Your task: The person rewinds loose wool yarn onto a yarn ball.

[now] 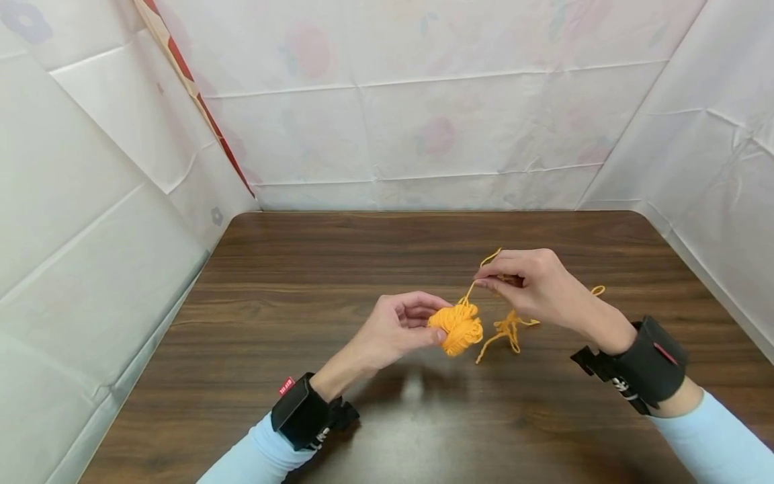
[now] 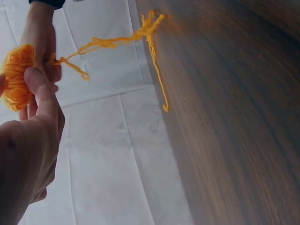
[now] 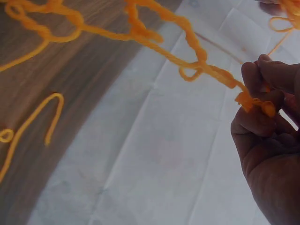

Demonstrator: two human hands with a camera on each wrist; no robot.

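Yarn ball (image 1: 459, 327) | left hand (image 1: 396, 329) grip holding it | right hand (image 1: 535, 286) grip pinching strand (image 1: 468, 290) | above table (image 1: 302, 282)

1. A small orange yarn bundle (image 1: 459, 328), loosely wound, is held above the wooden table.
2. Its kinked loose yarn strand (image 1: 506, 328) trails rightward, its free end lying on the table.

Dark wooden table (image 1: 302, 282), loose tangle of orange yarn (image 1: 508, 329) lying on it right of centre
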